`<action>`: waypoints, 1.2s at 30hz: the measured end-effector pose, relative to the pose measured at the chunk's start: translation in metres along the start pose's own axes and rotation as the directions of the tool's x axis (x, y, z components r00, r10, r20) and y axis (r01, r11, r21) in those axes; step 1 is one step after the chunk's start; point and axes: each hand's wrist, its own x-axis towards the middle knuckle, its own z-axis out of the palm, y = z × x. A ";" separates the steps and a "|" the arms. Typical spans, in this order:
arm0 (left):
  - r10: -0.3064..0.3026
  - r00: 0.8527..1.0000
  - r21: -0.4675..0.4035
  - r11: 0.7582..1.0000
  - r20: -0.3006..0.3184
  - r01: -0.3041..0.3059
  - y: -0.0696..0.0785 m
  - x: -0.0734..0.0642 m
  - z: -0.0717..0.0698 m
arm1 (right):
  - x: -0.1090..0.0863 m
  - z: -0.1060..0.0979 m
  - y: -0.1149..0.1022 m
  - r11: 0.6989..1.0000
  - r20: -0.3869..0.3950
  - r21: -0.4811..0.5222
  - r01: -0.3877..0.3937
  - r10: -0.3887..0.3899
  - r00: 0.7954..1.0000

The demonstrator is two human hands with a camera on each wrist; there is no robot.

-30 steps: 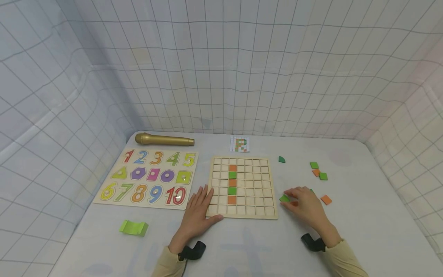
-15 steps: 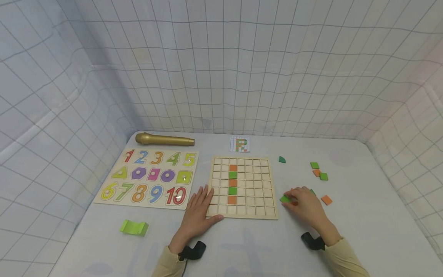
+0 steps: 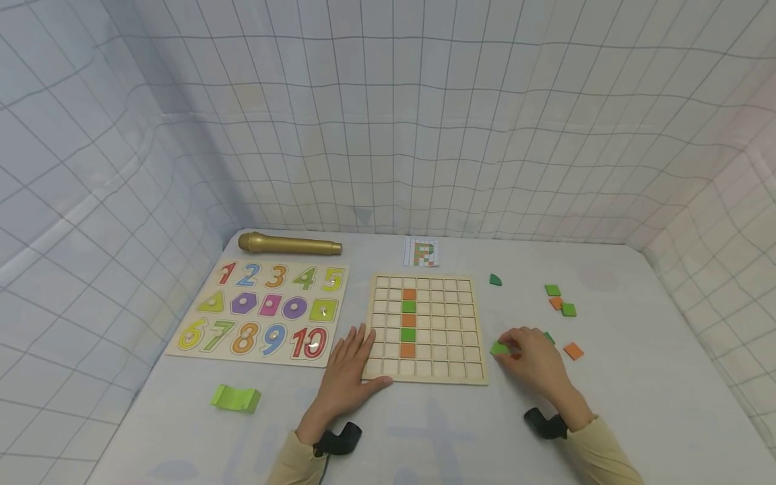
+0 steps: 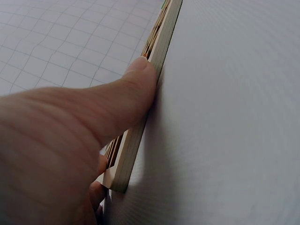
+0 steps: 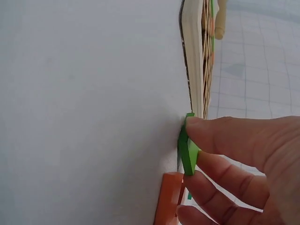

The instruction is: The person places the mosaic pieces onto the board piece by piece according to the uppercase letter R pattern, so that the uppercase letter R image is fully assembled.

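My left hand (image 3: pixel 347 377) lies flat with straight fingers on the lower left corner of a wooden grid board (image 3: pixel 445 380). In the left wrist view its thumb (image 4: pixel 133 86) presses along the board's front edge. Beyond the right edge of the board, my right hand (image 3: pixel 535 360) pinches a green square tile (image 3: pixel 499 348) between thumb and fingers. The right wrist view shows this tile (image 5: pixel 188 157) tilted, with an orange tile (image 5: pixel 166 199) close below it, under the fingers. One column of the board holds alternating orange (image 3: pixel 409 294) and green tiles (image 3: pixel 409 335).
Loose green and orange tiles (image 3: pixel 573 351) lie right of my right hand, a dark green quarter-round piece (image 3: pixel 495 279) farther back. A pattern card (image 3: pixel 421 252) stands behind the board. At left are a number puzzle (image 3: pixel 257 306), a gold microphone (image 3: pixel 291 244) and a light green block (image 3: pixel 236 399).
My right fingers have drawn in a little closer around the green tile, staying at the same place beside the board. The left hand has not moved.
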 end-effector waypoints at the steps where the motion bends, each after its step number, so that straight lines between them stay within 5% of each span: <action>1: 0.000 1.000 0.002 1.000 0.000 0.000 0.000 0.000 0.000 | 0.000 0.000 0.000 1.000 -0.006 0.002 -0.007 0.007 1.000; 13: -0.004 1.000 -0.002 1.000 0.004 0.004 0.001 0.000 0.000 | -0.001 0.003 -0.004 0.997 -0.018 0.053 -0.051 0.052 0.998; 19: 0.001 1.000 0.000 1.000 0.001 -0.001 0.001 0.000 0.000 | -0.003 0.008 -0.010 0.996 -0.090 0.084 -0.017 0.025 0.996; 27: 0.014 1.000 0.001 1.000 -0.014 -0.014 0.001 0.000 -0.001 | 0.001 0.019 -0.045 0.973 -0.157 0.125 0.193 -0.172 0.972; 36: 0.006 1.000 0.002 1.000 0.002 -0.006 0.000 0.001 -0.001 | 0.009 0.044 -0.088 0.939 -0.046 0.155 0.306 -0.302 0.952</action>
